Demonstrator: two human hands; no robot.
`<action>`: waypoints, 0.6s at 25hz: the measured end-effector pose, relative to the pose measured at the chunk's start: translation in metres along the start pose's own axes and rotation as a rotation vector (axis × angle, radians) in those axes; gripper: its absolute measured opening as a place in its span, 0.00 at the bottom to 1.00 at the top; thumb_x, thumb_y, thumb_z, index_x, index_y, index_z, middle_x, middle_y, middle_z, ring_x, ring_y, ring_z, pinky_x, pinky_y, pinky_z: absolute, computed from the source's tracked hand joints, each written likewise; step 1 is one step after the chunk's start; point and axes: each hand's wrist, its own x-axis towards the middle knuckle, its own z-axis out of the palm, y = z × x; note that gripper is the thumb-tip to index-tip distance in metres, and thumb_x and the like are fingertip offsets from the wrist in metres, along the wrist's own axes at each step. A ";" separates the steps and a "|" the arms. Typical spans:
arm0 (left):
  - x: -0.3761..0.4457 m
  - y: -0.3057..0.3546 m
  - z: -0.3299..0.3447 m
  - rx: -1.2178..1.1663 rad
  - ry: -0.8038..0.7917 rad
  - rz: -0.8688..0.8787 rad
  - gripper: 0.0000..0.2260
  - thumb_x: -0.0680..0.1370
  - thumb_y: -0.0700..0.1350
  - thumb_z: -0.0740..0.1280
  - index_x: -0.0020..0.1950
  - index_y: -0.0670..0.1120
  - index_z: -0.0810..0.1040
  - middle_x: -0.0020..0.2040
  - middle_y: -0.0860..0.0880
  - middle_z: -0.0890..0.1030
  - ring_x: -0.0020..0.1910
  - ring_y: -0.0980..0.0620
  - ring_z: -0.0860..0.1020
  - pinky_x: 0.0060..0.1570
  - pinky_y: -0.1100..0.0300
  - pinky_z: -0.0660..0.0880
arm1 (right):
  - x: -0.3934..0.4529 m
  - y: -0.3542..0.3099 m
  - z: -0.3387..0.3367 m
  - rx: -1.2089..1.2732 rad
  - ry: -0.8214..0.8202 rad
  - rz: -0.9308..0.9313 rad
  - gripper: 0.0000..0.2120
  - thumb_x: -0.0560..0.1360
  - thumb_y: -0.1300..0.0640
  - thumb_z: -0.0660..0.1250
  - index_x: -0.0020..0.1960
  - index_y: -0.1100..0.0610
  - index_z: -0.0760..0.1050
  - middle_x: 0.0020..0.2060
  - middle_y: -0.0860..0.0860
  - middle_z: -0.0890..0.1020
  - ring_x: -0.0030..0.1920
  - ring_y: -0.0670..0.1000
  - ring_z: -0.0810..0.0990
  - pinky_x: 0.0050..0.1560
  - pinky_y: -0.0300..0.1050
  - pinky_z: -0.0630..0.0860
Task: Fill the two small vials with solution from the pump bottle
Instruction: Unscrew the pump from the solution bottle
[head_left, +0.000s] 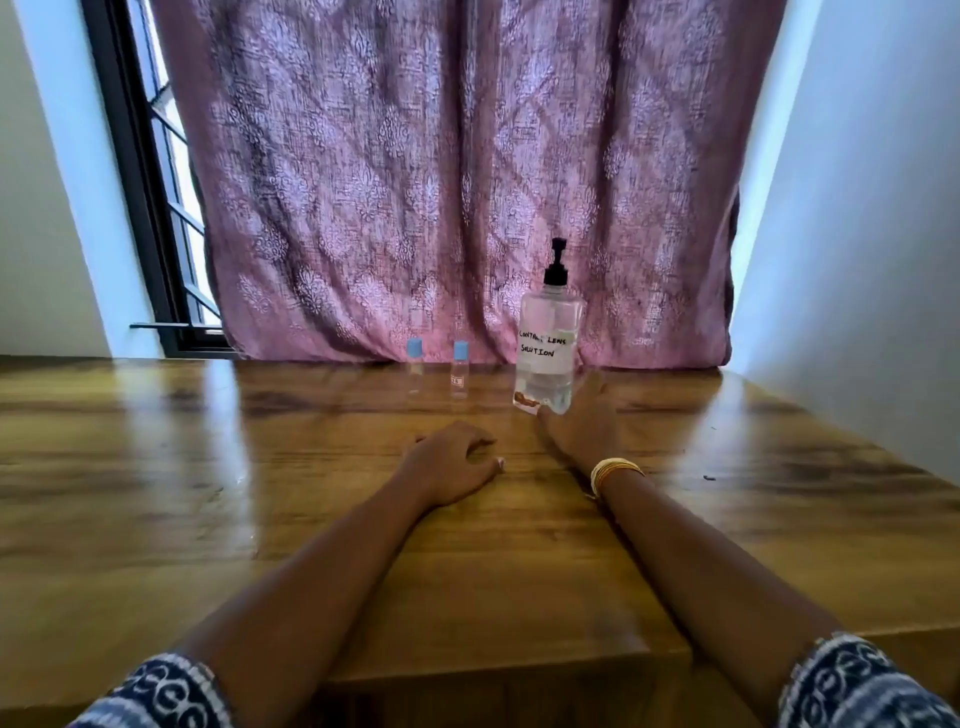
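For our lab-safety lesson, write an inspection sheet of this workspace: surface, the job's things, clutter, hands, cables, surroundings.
Surface: glossy wooden table, light glare on it.
Job's things: pump bottle upright, clear, handwritten label "Contact Lens Solution"; left vial and right vial upright to its left, blue caps on, standing apart.
Clutter: small dark speck at the table's right.
Hands: left hand rests on the table, fingers loosely curled, holding nothing; right hand reaches to the bottle's base, its grip cannot be told; bangles on that wrist.
Cables: nothing seen.
Surroundings: pink patterned curtain, window frame, pale walls.
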 end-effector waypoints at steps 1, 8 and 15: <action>0.001 -0.001 0.000 0.009 -0.009 -0.005 0.22 0.75 0.63 0.62 0.67 0.58 0.72 0.70 0.54 0.72 0.69 0.51 0.70 0.70 0.43 0.59 | 0.007 0.002 0.004 0.060 0.017 0.004 0.36 0.66 0.51 0.76 0.66 0.63 0.61 0.59 0.63 0.73 0.57 0.62 0.75 0.51 0.46 0.71; 0.015 -0.007 -0.002 -0.159 -0.028 -0.110 0.16 0.75 0.58 0.65 0.62 0.58 0.77 0.67 0.57 0.74 0.67 0.53 0.70 0.70 0.45 0.58 | 0.047 0.012 0.011 0.424 -0.122 0.018 0.37 0.58 0.51 0.82 0.62 0.60 0.72 0.53 0.50 0.81 0.51 0.50 0.82 0.47 0.39 0.81; 0.009 -0.001 -0.040 -0.607 0.153 -0.058 0.25 0.76 0.51 0.69 0.71 0.47 0.69 0.64 0.49 0.76 0.57 0.54 0.74 0.53 0.61 0.71 | 0.011 -0.022 -0.013 0.523 -0.544 -0.123 0.26 0.64 0.67 0.78 0.60 0.59 0.75 0.51 0.50 0.83 0.46 0.40 0.84 0.41 0.32 0.79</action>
